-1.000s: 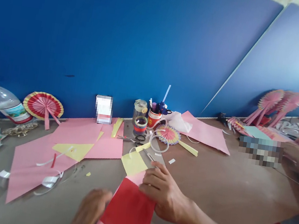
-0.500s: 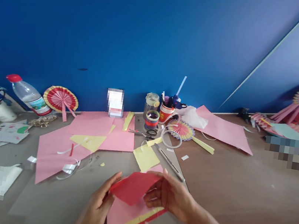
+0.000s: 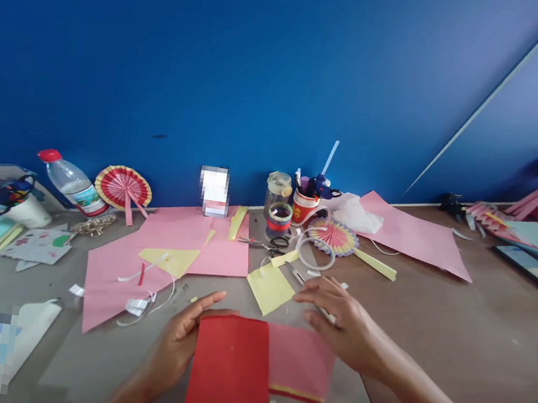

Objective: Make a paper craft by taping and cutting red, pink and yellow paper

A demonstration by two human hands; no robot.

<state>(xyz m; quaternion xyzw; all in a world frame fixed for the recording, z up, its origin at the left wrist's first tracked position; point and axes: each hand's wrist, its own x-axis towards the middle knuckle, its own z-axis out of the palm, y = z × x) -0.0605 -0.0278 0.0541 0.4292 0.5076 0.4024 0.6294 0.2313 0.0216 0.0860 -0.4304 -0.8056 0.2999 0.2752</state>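
Observation:
A red sheet of paper lies at the front middle, overlapping a pink sheet with a yellow and red lower edge. My left hand grips the red paper by its upper left side, its fingers partly hidden behind the sheet. Above the pink sheet's upper right part, my right hand has its fingers apart and holds nothing. Under those fingers a craft knife shows in part. Just beyond the sheets lies a yellow paper square, with black-handled scissors behind it.
Large pink sheets with yellow scraps cover the back left. A jar, a tape roll, a red cup of tools and a pleated paper fan stand or lie behind. A bottle leans at the left.
The raised red paper has come down flat over the pink sheet's left part. My right hand has left the papers and moved right, over the craft knife. The view has shifted slightly left.

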